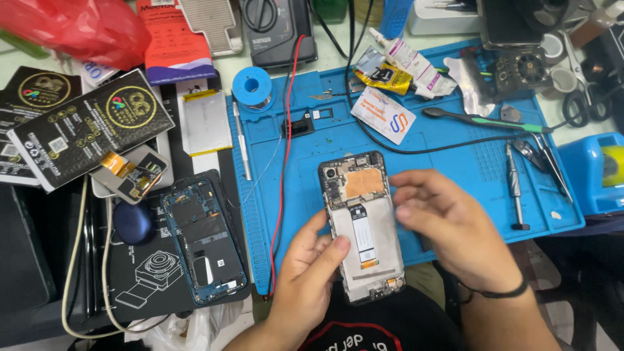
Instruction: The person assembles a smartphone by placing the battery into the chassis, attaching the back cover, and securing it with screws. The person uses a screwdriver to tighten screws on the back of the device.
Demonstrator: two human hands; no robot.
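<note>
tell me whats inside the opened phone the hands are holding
Inside the opened phone: a circuit board with copper-coloured shielding up top, a camera at its corner, a flat ribbon cable down the middle. The right hand covers its right edge; the left hand hides the lower left.

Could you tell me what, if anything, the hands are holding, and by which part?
The left hand grips the opened phone by its lower left edge, thumb on its face. The right hand rests fingers along its right edge.

Opened phone (361,224): matt metal shield, copper foil patch; work mat (455,162): matt blue rubber.
</note>
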